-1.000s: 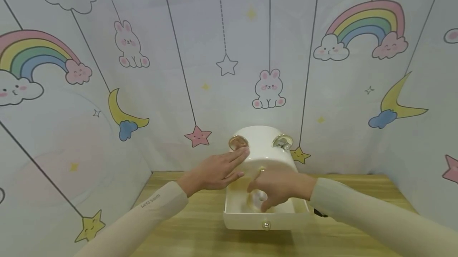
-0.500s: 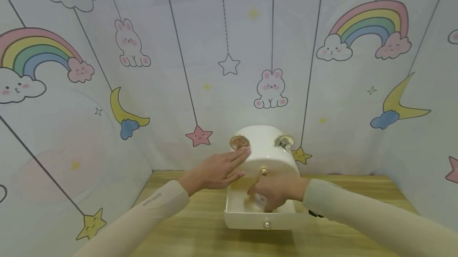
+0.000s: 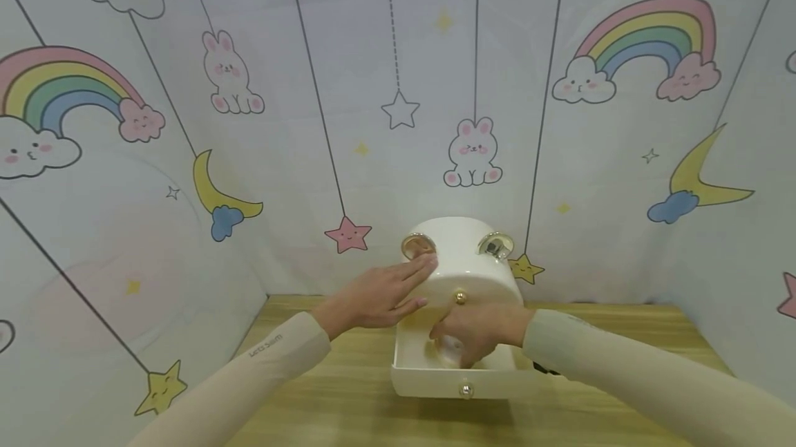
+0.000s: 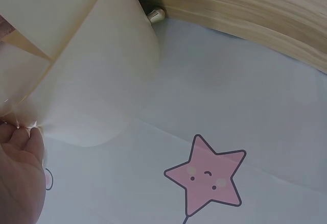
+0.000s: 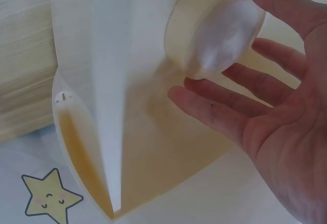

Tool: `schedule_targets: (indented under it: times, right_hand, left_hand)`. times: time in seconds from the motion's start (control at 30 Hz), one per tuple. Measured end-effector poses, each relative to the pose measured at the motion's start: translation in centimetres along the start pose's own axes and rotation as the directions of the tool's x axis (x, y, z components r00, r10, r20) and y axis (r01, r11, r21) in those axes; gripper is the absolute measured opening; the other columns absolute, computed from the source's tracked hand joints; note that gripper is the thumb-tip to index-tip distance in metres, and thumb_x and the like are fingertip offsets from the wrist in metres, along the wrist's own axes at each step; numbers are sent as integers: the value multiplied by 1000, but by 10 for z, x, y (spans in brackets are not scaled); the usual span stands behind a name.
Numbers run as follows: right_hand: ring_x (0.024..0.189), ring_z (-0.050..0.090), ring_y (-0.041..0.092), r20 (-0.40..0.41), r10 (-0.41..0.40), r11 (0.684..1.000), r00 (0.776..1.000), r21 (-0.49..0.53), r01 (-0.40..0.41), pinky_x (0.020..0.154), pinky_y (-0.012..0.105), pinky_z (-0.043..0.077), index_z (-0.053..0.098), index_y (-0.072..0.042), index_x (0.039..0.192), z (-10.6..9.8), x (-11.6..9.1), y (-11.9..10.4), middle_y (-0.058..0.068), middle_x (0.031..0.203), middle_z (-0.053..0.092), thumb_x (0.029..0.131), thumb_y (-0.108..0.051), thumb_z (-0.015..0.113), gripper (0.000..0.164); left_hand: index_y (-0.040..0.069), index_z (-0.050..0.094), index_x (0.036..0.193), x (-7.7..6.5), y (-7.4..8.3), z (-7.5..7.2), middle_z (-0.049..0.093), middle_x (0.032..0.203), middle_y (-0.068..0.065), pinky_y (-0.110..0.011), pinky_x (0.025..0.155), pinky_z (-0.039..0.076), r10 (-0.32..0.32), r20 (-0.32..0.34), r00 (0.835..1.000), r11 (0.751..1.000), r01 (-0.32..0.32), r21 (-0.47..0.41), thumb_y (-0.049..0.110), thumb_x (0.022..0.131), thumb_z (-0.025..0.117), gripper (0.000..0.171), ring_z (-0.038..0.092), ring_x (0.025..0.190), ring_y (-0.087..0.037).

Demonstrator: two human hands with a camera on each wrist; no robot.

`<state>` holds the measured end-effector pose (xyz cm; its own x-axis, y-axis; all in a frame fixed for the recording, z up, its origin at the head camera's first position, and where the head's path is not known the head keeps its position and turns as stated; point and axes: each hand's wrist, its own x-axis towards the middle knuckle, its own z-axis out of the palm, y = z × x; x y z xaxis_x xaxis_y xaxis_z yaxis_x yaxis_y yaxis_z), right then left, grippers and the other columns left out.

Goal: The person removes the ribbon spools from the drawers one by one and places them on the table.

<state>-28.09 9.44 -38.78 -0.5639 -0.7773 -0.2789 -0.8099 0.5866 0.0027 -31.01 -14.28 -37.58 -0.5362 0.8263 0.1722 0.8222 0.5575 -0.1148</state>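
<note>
A small white drawer box (image 3: 457, 243) with two shiny gold round ears stands on the wooden table, its lower drawer (image 3: 429, 381) pulled out toward me. My left hand (image 3: 379, 293) lies on the top left of the box with straight fingers, the tips near the left ear. Inside the drawer, my right hand (image 3: 479, 329) grips a round cream case with a pearly face (image 5: 227, 30). In the right wrist view the thumb is at one side of its rim and the fingertips (image 5: 194, 83) at the other. The hand partly hides the case in the head view.
Gold knobs sit on the upper front (image 3: 460, 297) and on the drawer front (image 3: 466, 390). The wooden table (image 3: 323, 392) spreads around the box. A pale cloth wall (image 3: 298, 177) with printed stars, bunnies and rainbows stands close behind.
My right hand has lowered a little in the drawer and its fingers have closed in on the round case. The left hand has stayed on the box, and the view has shifted slightly.
</note>
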Motion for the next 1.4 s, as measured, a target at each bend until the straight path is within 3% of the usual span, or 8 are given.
schedule_targets:
  times: [0.33, 0.67, 1.13, 1.4]
  right_hand:
    - [110, 69, 8, 23, -3, 1000, 1000, -7, 4, 100, 26, 56, 70, -20, 134, -2, 0, -1, -5, 127, 75, 79, -27, 91, 60]
    - [95, 66, 4, 13, -37, 998, 999, -45, 37, 89, 23, 56, 72, -21, 128, -2, 3, 0, -9, 114, 76, 79, -28, 91, 53]
    - [83, 61, 3, 26, -4, 998, 1000, -56, 6, 79, 20, 55, 71, -20, 122, -2, 1, -6, -7, 102, 73, 80, -22, 88, 46]
    - [87, 65, 4, 16, -3, 996, 1000, -84, 4, 85, 21, 56, 70, -18, 124, -3, -1, -7, -4, 106, 75, 76, -25, 93, 53]
  left_hand:
    - [12, 15, 170, 0, 0, -2, 20, 177, -6, -43, 125, 42, 0, -5, 1000, 1000, 0, -5, 46, 113, 39, 71, 31, 161, -23]
    - [10, 17, 170, -1, 1, -3, 21, 177, -7, -43, 124, 42, 5, -10, 1000, 1000, -5, -3, 45, 113, 41, 71, 32, 161, -23]
    - [11, 17, 170, -1, 4, -5, 21, 177, -6, -43, 124, 43, -3, 1, 1000, 1000, 3, -2, 46, 113, 40, 71, 32, 161, -22]
    - [10, 17, 169, -1, 5, -5, 20, 177, -7, -43, 124, 42, 4, -4, 1000, 1000, -4, -2, 46, 112, 41, 71, 32, 161, -24]
